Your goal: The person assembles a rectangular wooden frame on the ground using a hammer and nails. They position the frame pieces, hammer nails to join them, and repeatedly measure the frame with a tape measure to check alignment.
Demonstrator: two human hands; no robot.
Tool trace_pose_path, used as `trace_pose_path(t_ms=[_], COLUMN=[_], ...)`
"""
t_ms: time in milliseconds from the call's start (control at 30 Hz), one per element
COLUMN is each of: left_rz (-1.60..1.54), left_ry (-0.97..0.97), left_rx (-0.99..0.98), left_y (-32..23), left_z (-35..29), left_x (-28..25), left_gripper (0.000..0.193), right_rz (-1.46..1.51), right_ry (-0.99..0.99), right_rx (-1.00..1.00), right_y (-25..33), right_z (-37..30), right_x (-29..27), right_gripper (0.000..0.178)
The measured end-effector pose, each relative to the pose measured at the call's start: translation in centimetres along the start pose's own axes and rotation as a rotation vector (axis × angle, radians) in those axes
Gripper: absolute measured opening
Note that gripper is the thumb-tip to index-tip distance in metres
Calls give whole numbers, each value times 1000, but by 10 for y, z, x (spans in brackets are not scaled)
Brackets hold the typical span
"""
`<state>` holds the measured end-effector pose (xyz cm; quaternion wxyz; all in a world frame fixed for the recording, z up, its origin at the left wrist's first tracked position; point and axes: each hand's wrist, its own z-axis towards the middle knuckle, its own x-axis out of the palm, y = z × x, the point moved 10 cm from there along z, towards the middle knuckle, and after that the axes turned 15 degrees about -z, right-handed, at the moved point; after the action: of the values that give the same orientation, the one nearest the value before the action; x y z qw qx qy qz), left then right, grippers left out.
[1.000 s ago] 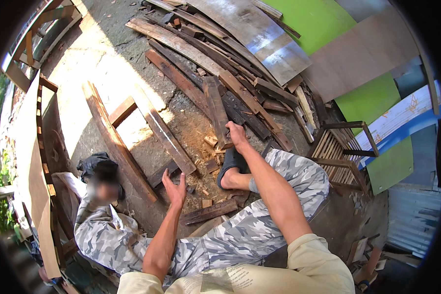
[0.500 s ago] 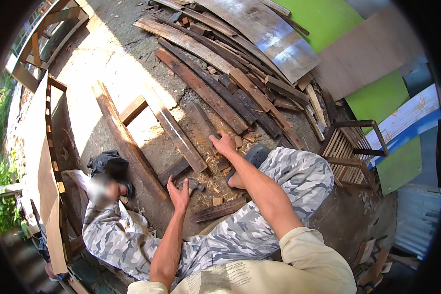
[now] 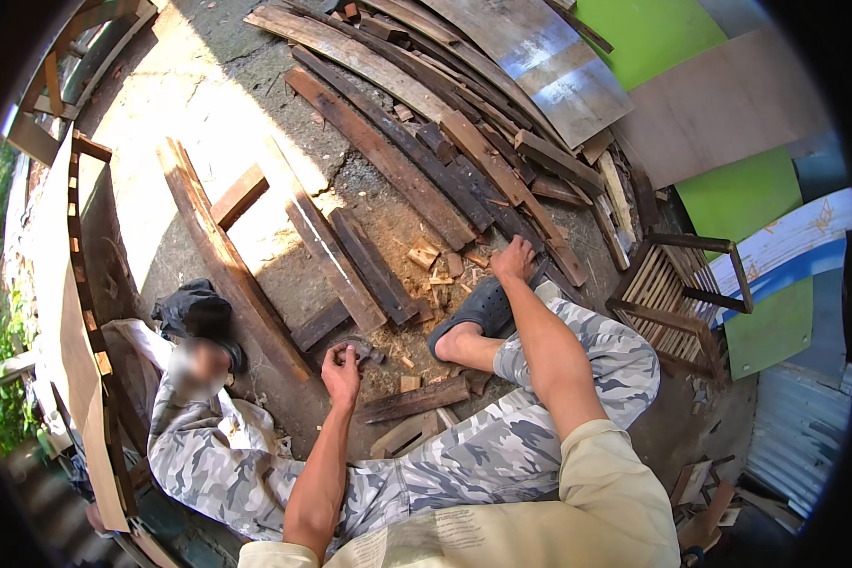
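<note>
My left hand [image 3: 342,372] is above the ground with its fingers curled in. It is beside a dark hammer-like tool [image 3: 367,351]; whether its fingers touch this or grip something small does not show. At the near end of a dark plank [image 3: 488,202], my right hand [image 3: 514,259] has its fingers bent down; what lies under them is hidden. Between my hands a wooden frame lies on the ground, with a long left rail [image 3: 232,260], a right rail [image 3: 324,232] and crosspieces [image 3: 239,196]. A short dark board [image 3: 374,270] rests along the right rail.
A stack of long boards [image 3: 369,76] stretches across the far side. Near my clog [image 3: 478,312] lie wood chips [image 3: 424,254] and a short dark block [image 3: 414,401]. A slatted wooden chair [image 3: 677,298] is at right. Sheet panels [image 3: 729,104] lie behind it.
My right hand has let go of the short dark board, now lying against the right rail, and moved right to the planks. The fingers of my left hand have curled in.
</note>
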<state>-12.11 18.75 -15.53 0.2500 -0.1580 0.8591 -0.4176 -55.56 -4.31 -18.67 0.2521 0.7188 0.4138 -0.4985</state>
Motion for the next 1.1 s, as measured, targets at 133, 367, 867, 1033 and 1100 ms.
trace_pose_path(t_ms=[133,367,867,1033,1100], left_rz=[122,231,184,60,45], left_ry=[-17,-16,97,128,138], left_rx=[-20,-37,-42,-33,-7], left_y=[-5,-13,18,5,-1], left_z=[-11,-26,-33,-35,-32], left_x=[-4,-5,-1,5,5], left_gripper=[33,38,37,35,35], right_rz=[-102,-184,88,581,644], right_ry=[121,82,246,412,441], right_rx=[45,61,-185,-182,-140], right_y=[-31,-34,-27,-7,0], right_z=[32,53,66,60,55], right_x=[4,14,-73,-104,-129], right_gripper=[61,67,83,61,54])
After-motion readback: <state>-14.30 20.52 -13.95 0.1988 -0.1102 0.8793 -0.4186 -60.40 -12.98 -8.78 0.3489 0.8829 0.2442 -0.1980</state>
